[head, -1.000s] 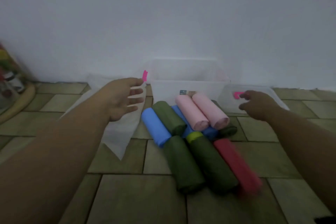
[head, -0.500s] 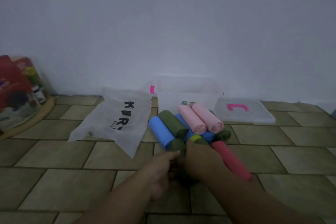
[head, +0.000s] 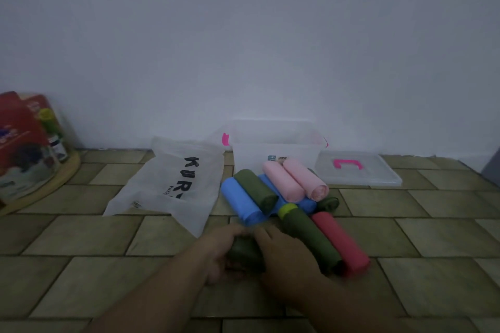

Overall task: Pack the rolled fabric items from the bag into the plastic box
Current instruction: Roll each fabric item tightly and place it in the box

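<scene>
Several fabric rolls lie in a pile on the tiled floor: two pink rolls point(head: 295, 181), a blue roll point(head: 239, 201), a green roll point(head: 255, 189), a green roll with a yellow end point(head: 305, 230) and a red roll point(head: 339, 242). Both hands clasp the nearest dark green roll point(head: 244, 254), my left hand point(head: 216, 249) on its left side and my right hand point(head: 284, 251) on its right. The clear plastic box point(head: 273, 147) stands open against the wall behind the pile. An empty white bag point(head: 173, 184) lies flat to the left.
The box's clear lid point(head: 378, 173) with a pink handle lies on the floor to the right of the box. A round tray point(head: 54, 184) with red packages and bottles stands at far left. A white wall closes off the back.
Both hands came back from the bag and the lid to the near end of the pile and closed around the nearest dark green roll. The view tilted up.
</scene>
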